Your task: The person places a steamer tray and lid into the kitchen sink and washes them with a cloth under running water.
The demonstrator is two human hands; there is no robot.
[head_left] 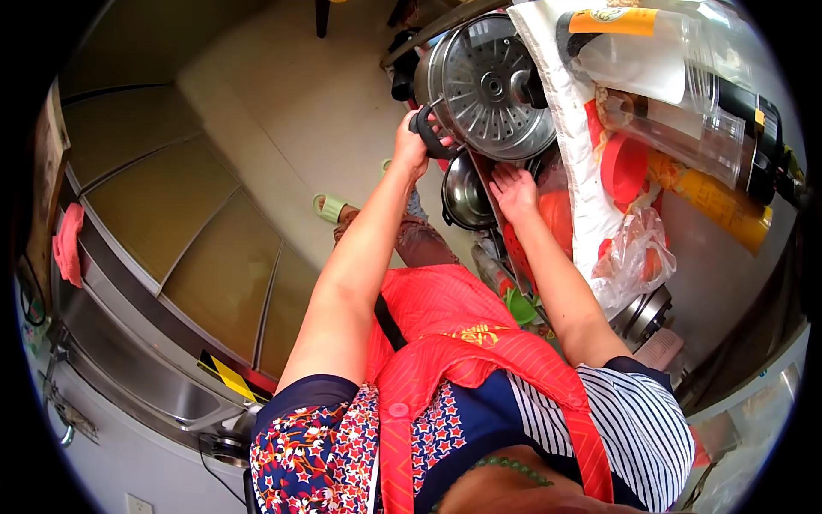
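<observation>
A metal steamer pot (434, 73) is at the top centre, covered by a glass lid (492, 86) with a black knob; a perforated steamer plate shows through the glass. My left hand (413, 144) is wrapped round the pot's black side handle (428, 135). Just below the pot, my right hand (515, 194) is palm up with its fingers stretched out, holding nothing visible. Whether its fingertips touch the pot is unclear. Between my hands, a second metal pot (468, 193) sits lower down, partly hidden.
Clear plastic containers (642, 60), a red lid (623, 168) and a plastic bag (638, 257) lie on the white-covered surface (561, 94) at right. A sink (128, 360) and cabinet doors (171, 214) line the left. A green slipper (329, 208) shows on the tiled floor (274, 103).
</observation>
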